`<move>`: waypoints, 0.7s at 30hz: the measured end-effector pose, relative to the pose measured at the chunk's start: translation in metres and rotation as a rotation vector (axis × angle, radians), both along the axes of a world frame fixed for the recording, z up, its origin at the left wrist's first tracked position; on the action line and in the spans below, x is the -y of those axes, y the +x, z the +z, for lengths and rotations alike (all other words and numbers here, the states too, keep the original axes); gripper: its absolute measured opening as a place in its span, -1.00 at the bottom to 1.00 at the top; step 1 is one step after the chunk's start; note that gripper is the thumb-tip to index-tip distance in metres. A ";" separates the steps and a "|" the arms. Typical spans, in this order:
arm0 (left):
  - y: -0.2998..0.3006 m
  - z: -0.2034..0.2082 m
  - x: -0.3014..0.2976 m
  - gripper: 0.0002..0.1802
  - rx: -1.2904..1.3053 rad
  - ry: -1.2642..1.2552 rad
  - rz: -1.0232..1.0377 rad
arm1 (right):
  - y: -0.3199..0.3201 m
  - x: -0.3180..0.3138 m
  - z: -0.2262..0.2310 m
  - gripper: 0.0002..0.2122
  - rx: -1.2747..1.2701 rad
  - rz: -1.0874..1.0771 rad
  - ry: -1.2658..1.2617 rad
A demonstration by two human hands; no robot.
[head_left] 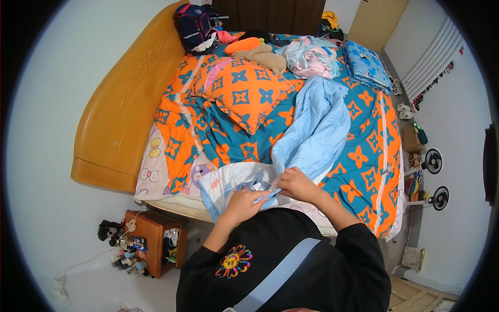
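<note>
A light blue cloth cover (316, 122) lies crumpled lengthwise on the bed, its near end drawn up to the bed's near edge. Part of it shows a white printed side (221, 179) with a blue border, spread to the left. My left hand (243, 206) is closed, pinching a narrow blue edge of the cover between thumb and fingers. Close by on the right, my right hand (297, 185) is closed on the cover too, its fingertips bent down into the fabric. Folds and my fingers hide exactly what lies between the hands.
An orange and teal patterned pillow (241, 93) rests on the matching bedspread (358, 156). Farther back lie a plush toy (262, 58), a pink and blue cloth bundle (312, 57) and folded blue bedding (367, 67). A wooden headboard (130, 99) and nightstand (165, 234) stand left; fans (433, 161) stand right.
</note>
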State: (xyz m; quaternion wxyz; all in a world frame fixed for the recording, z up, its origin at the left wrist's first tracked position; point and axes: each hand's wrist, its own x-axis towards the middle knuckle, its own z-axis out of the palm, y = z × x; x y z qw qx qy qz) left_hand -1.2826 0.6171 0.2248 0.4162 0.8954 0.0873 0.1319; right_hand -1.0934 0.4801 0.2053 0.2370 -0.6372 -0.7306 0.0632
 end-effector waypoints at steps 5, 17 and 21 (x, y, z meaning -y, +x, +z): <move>-0.001 0.002 0.000 -0.78 -0.100 0.021 -0.067 | 0.008 0.010 -0.019 -0.87 0.133 -0.092 -0.308; -0.003 0.008 0.002 -0.77 -0.103 -0.001 -0.014 | 0.024 0.015 -0.007 -0.89 0.034 -0.252 -0.323; -0.005 0.012 -0.003 -0.78 -0.131 0.003 0.059 | 0.025 0.019 0.001 -0.88 -0.111 -0.265 -0.207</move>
